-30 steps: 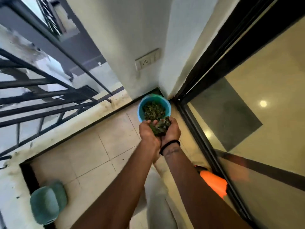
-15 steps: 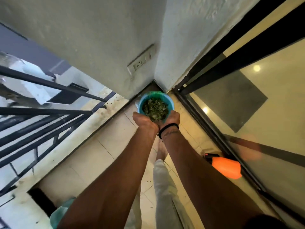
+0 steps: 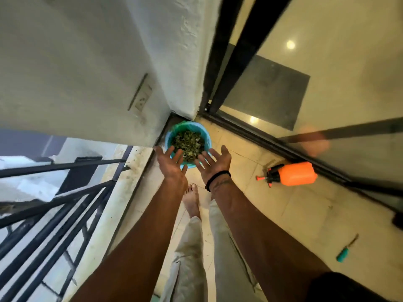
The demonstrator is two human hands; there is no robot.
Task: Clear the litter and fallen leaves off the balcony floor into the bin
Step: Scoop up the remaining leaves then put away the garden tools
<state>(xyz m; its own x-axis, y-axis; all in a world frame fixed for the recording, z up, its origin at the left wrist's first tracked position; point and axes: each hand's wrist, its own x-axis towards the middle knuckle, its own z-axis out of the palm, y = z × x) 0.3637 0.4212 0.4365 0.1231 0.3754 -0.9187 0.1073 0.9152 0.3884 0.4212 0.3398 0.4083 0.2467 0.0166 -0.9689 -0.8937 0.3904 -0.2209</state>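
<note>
Both hands, left hand (image 3: 169,162) and right hand (image 3: 214,163), hover palms up, fingers spread and empty, over the near rim of the bin (image 3: 187,144). It stands in the balcony floor's far corner, full of leaves (image 3: 188,144), equally near either hand.

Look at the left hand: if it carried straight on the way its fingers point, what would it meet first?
Most likely the leaves heaped in the blue bin. The left hand is open, fingers aimed over the bin's near rim, though depth is hard to judge.
</note>
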